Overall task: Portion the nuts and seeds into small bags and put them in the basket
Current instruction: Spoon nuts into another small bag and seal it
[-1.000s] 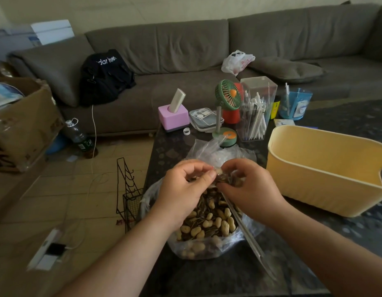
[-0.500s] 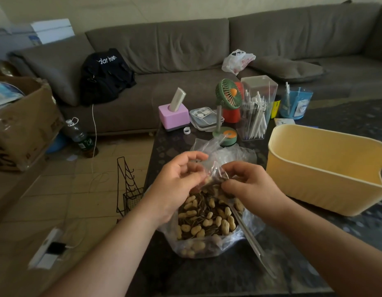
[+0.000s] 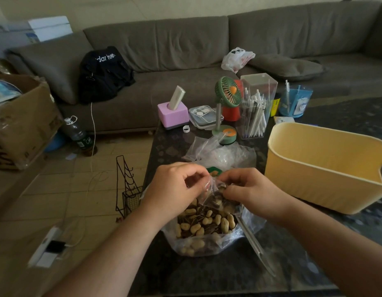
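1. Head view: a small clear bag [image 3: 215, 195], partly filled with peanuts and striped seeds, is held just above the big open bag of peanuts and sunflower seeds [image 3: 204, 229] at the near edge of the table.
2. The left hand [image 3: 175, 187] pinches the small bag's mouth with curled fingers; the right hand [image 3: 249, 189] grips the opposite edge the same way.
3. Half a second ago the left hand's fingers were looser and the mouth stood open; now both hands have drawn in on the film. I judge the portion is being closed off, ready for the basket.
4. The yellow basket [image 3: 314, 168] stands just to the right, with no bags visible in the part shown.
5. Crumpled spare bags [image 3: 220, 154] lie behind the hands.
6. The dark stone-patterned table [image 3: 207, 273] also carries a green desk fan [image 3: 227, 93], a clear pen holder [image 3: 255, 110] and a pink tissue box [image 3: 173, 114].
7. Beyond is a grey sofa [image 3: 185, 46] with a black backpack [image 3: 104, 73]; a cardboard box [image 3: 22, 123] sits on the left.
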`<action>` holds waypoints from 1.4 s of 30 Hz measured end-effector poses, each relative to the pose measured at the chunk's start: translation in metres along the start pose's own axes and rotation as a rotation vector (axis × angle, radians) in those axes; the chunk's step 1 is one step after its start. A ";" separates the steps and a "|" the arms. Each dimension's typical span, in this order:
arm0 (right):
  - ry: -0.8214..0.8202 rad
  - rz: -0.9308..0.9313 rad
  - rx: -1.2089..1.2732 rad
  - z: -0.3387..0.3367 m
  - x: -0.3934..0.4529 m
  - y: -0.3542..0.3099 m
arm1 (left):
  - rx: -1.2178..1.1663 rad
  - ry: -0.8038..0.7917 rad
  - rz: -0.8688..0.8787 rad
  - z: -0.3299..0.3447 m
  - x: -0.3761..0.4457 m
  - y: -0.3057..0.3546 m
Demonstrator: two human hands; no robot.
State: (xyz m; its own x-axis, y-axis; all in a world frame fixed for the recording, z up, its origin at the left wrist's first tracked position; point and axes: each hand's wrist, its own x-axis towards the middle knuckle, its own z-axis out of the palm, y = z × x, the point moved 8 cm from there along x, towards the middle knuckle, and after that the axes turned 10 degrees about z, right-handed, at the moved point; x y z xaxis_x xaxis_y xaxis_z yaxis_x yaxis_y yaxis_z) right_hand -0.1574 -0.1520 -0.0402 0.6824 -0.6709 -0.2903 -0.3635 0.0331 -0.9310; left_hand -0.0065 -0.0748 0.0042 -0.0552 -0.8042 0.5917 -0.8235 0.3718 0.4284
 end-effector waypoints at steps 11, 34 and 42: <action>0.000 0.057 0.039 -0.002 0.001 0.000 | -0.033 -0.003 -0.008 0.000 0.000 -0.001; -0.030 0.113 -0.028 0.000 0.000 0.001 | -0.022 -0.040 0.192 -0.010 0.008 0.029; -0.088 0.127 -0.042 0.006 0.000 0.002 | -0.170 -0.111 0.031 -0.003 0.005 0.012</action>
State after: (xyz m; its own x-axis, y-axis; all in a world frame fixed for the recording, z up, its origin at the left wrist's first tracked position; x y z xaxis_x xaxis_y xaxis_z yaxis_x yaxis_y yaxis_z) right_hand -0.1543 -0.1473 -0.0433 0.6817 -0.5958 -0.4247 -0.4752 0.0809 -0.8762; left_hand -0.0150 -0.0733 0.0140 -0.1485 -0.8341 0.5312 -0.7138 0.4622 0.5262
